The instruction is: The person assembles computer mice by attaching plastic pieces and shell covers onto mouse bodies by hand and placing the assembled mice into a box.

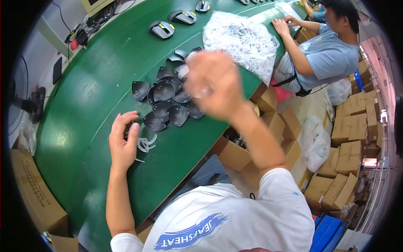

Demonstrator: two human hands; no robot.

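Note:
On the green table, a pile of black curved shell pieces (pixel 163 90) lies in front of me. My right hand (pixel 214 84) is over the right side of the pile, smeared by motion. Its fingers and anything in them cannot be made out. To the left of the pile, my left hand (pixel 124 145) rests with its fingers bent and the thumb apart from them; I see nothing held there. Several thin translucent curved strips (pixel 146 143) lie just right of that hand's thumb.
A clear plastic bag of small whitish pieces (pixel 241 42) lies beyond my right hand. Grey computer mice (pixel 161 30) stand along the far side. A co-worker (pixel 323 54) works at the right. Open cardboard boxes (pixel 235 153) stand below the table's right edge; a fan (pixel 21 92) is at the left.

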